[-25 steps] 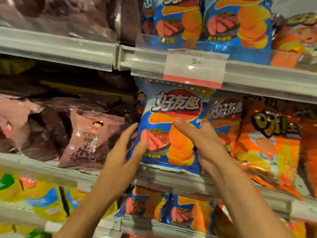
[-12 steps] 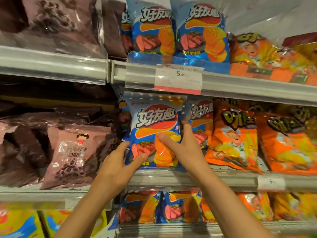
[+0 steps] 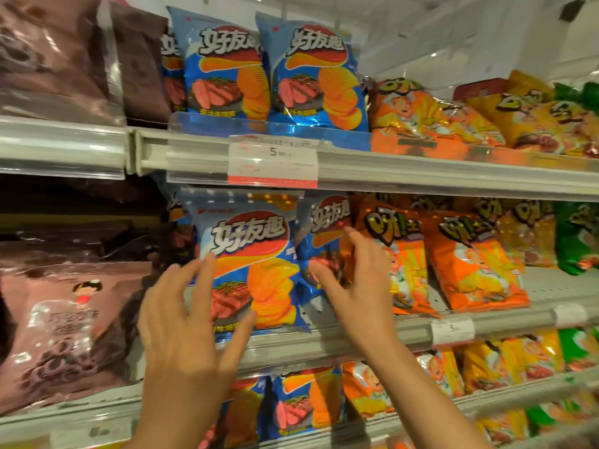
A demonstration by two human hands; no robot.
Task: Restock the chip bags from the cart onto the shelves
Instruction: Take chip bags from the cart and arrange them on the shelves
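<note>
Blue and orange, glossy: the chip bag [image 3: 249, 270] stands upright at the front of the middle shelf [image 3: 324, 343], centre of the frame, its bottom edge at the shelf lip. Your left hand [image 3: 184, 312] lies spread over its lower left part, fingers straight, thumb across the bottom of the bag, nothing gripped. Your right hand [image 3: 353, 280] is just to the right, fingers loosely extended, touching a second blue bag [image 3: 324, 228] that stands behind and beside the first; whether it pinches that bag you cannot tell from here, though the fingers look released.

Right of that, two orange bags [image 3: 470, 264] lean on the same shelf, with a green bag [image 3: 577, 234] at the far right edge. Left of centre, a pink bag [image 3: 64, 325] with dark ring shapes printed on it sits low.

Upper shelf [image 3: 421, 170]: two more blue bags [image 3: 269, 72] side by side, upright, above a price tag [image 3: 272, 160] on the rail. Brown bags [image 3: 58, 50] fill the upper left corner. Below, at the bottom centre, further blue and orange bags [image 3: 304, 403].
</note>
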